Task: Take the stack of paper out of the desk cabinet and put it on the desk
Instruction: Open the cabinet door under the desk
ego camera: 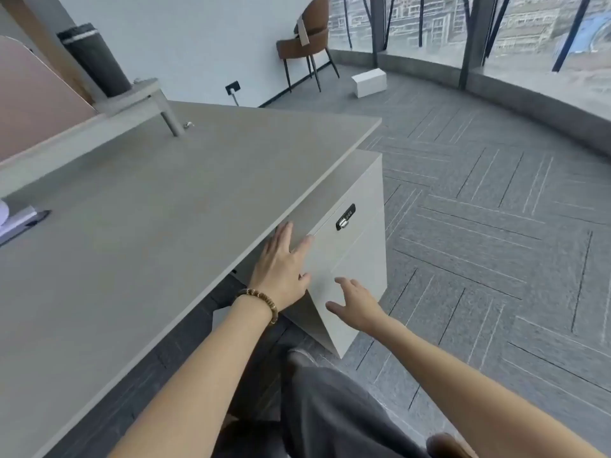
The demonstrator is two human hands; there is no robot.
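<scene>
Here, a person's two bare arms reach toward a pale desk cabinet (357, 233) that stands under the right end of a grey desk (158, 206). The left hand (281, 266), with a beaded bracelet (261, 300) on its wrist, lies flat against the cabinet's front near its upper corner, just below the desk edge; its fingers are straight and slightly spread, gripping nothing. The right hand (355, 300) is lower and further right, in front of the cabinet's lower panel, fingers loosely spread and empty; whether it touches the panel cannot be told. A small black combination lock (345, 217) sits on the upper part of the cabinet front, above and right of both hands. The cabinet appears closed, and the stack of paper is not visible in this view. The desk top near the hands is bare; at its far left edge lie a partly cropped pale object and a grey bar. Behind the desk stand a raised shelf (132, 97) bearing a dark cylinder (96, 57). Beyond, on the grey carpet, are a brown chair (307, 41) and a white box (369, 81).
</scene>
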